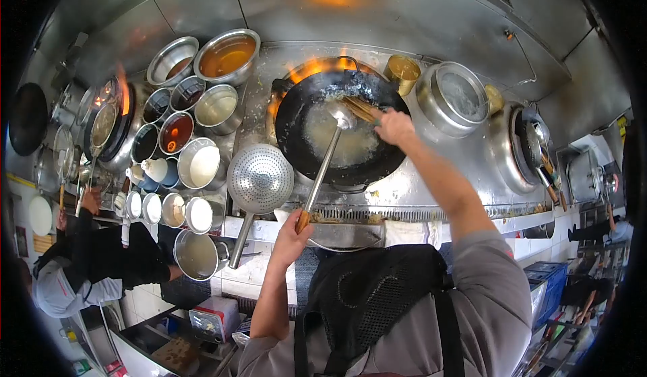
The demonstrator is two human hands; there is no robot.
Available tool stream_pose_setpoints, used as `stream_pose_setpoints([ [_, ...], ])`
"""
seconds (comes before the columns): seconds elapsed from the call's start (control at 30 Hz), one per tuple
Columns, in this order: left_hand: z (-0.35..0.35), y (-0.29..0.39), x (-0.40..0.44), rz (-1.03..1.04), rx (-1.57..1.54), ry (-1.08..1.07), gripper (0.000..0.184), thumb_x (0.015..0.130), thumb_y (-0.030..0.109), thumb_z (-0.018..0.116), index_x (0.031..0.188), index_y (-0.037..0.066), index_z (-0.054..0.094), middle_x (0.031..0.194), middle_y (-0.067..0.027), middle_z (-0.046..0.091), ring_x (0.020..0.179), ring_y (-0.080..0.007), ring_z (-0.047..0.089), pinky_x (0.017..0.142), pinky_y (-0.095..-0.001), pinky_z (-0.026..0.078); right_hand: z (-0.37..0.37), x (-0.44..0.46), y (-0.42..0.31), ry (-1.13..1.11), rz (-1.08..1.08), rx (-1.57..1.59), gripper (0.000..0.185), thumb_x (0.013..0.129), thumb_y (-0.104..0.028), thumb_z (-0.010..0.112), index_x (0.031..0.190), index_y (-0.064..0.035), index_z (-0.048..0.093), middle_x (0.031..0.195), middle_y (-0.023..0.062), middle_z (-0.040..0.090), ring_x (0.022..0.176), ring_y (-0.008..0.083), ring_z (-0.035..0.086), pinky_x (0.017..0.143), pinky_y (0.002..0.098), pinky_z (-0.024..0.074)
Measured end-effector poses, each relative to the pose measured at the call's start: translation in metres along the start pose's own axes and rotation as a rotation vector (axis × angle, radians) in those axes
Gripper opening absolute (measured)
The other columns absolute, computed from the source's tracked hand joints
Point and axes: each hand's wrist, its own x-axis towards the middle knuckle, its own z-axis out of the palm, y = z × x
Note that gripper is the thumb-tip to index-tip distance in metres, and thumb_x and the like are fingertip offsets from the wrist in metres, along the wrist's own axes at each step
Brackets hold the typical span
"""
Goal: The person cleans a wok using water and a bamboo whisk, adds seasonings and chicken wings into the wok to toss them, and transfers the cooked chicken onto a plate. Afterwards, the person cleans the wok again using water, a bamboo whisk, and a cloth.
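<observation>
A black wok (296, 138) sits over a burner with flames rising behind it, and cloudy liquid (337, 141) lies in its bottom. My left hand (292, 237) is closed round the wooden handle of a long metal ladle (326, 167), whose bowl reaches into the wok. In my right hand (395, 128) is a bamboo wok brush (360, 109), its bristle end pointing left beside the ladle's bowl over the wok. Whether the brush touches the ladle I cannot tell. A perforated strainer (260, 179) lies left of the wok, its handle jutting over the counter's front edge.
Bowls of sauces and seasonings (178, 131) crowd the left, with a steel basin of amber liquid (227, 55) behind. Right of the wok stand a brass-coloured pot (402, 74) and a large steel pot (445, 117). A co-worker (87, 283) stands at another burner, far left.
</observation>
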Motion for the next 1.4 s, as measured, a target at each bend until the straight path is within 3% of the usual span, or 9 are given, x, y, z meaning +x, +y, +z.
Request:
stream_pose_setpoints([
  [0.17, 0.014, 0.014, -0.003, 0.247, 0.624, 0.267, 0.06, 0.088, 0.02, 0.065, 0.14, 0.002, 0.042, 0.109, -0.0309, 0.064, 0.1, -0.0486, 0.063, 0.086, -0.0505, 0.051, -0.039, -0.033, -0.023, 0.392, 0.26, 0.5, 0.063, 0.091, -0.034, 0.063, 0.149, -0.0274, 0.037, 0.119, 0.0214, 0.059, 0.104, 0.0405, 0.064, 0.091, 0.0493, 0.0523],
  [0.3, 0.017, 0.02, 0.003, 0.201, 0.68, 0.268, 0.059, 0.088, 0.017, 0.063, 0.141, 0.002, 0.042, 0.106, -0.0314, 0.065, 0.097, -0.0484, 0.063, 0.083, -0.0517, 0.051, 0.002, -0.016, -0.017, -0.062, 0.068, 0.045, 0.067, 0.089, -0.034, 0.065, 0.15, -0.0292, 0.035, 0.12, 0.02, 0.059, 0.106, 0.0403, 0.064, 0.095, 0.0483, 0.0508],
  [0.57, 0.005, 0.008, 0.01, 0.275, 0.764, 0.319, 0.059, 0.088, 0.017, 0.061, 0.141, 0.0, 0.041, 0.103, -0.0307, 0.066, 0.091, -0.0478, 0.064, 0.078, -0.0533, 0.052, -0.005, -0.025, -0.029, 0.501, 0.218, 0.483, 0.069, 0.089, -0.032, 0.064, 0.149, -0.0275, 0.031, 0.115, 0.0257, 0.058, 0.097, 0.0468, 0.063, 0.085, 0.053, 0.0524],
  [0.67, 0.005, 0.002, 0.012, 0.25, 0.783, 0.312, 0.059, 0.088, 0.017, 0.06, 0.142, 0.001, 0.041, 0.102, -0.0298, 0.066, 0.086, -0.0472, 0.065, 0.074, -0.0539, 0.052, 0.002, -0.014, -0.027, -0.021, 0.049, 0.062, 0.065, 0.088, -0.031, 0.066, 0.145, -0.0271, 0.037, 0.12, 0.0224, 0.059, 0.099, 0.0429, 0.065, 0.089, 0.0506, 0.053],
  [0.87, 0.003, 0.004, 0.012, 0.269, 0.917, 0.353, 0.065, 0.088, 0.019, 0.064, 0.146, 0.006, 0.037, 0.103, -0.0271, 0.066, 0.082, -0.0454, 0.066, 0.071, -0.0528, 0.052, -0.031, -0.019, -0.025, 0.392, 0.252, 0.451, 0.055, 0.086, -0.03, 0.067, 0.138, -0.0277, 0.049, 0.122, 0.0197, 0.06, 0.105, 0.0396, 0.065, 0.089, 0.0481, 0.0535],
  [1.0, 0.004, 0.02, 0.006, 0.178, 1.03, 0.339, 0.065, 0.088, 0.018, 0.063, 0.146, 0.007, 0.037, 0.101, -0.0253, 0.066, 0.082, -0.0454, 0.065, 0.07, -0.0536, 0.052, -0.03, -0.01, -0.019, -0.045, 0.023, -0.036, 0.057, 0.085, -0.025, 0.067, 0.14, -0.0264, 0.049, 0.123, 0.0169, 0.06, 0.108, 0.0377, 0.064, 0.092, 0.0459, 0.053],
  [1.2, -0.015, -0.02, 0.015, 0.575, 0.629, 0.269, 0.063, 0.092, 0.017, 0.062, 0.147, 0.005, 0.035, 0.088, -0.0171, 0.065, 0.065, -0.0296, 0.066, 0.057, -0.0421, 0.052, -0.024, -0.068, 0.018, 0.429, 0.166, 0.342, 0.055, 0.088, -0.031, 0.067, 0.14, -0.026, 0.05, 0.113, 0.0205, 0.062, 0.097, 0.0409, 0.065, 0.083, 0.0476, 0.0541],
  [1.27, -0.01, 0.006, 0.001, -0.016, -0.028, -0.003, 0.048, 0.096, 0.017, 0.06, 0.139, 0.004, 0.041, 0.075, -0.0048, 0.056, 0.052, -0.0127, 0.054, 0.045, -0.0278, 0.042, 0.005, -0.107, 0.01, 0.568, 0.277, 0.432, 0.057, 0.09, -0.035, 0.066, 0.143, -0.0281, 0.047, 0.108, 0.0205, 0.062, 0.088, 0.0437, 0.065, 0.076, 0.0506, 0.0545],
  [1.4, -0.001, 0.007, 0.002, -0.006, -0.352, -0.069, 0.031, 0.099, 0.015, 0.056, 0.127, 0.006, 0.047, 0.07, 0.0027, 0.045, 0.049, -0.0051, 0.042, 0.04, -0.0204, 0.032, 0.045, -0.141, 0.016, 0.329, 0.206, 0.304, 0.061, 0.09, -0.037, 0.066, 0.146, -0.0297, 0.043, 0.105, 0.0203, 0.062, 0.082, 0.0446, 0.066, 0.072, 0.0521, 0.0541],
])
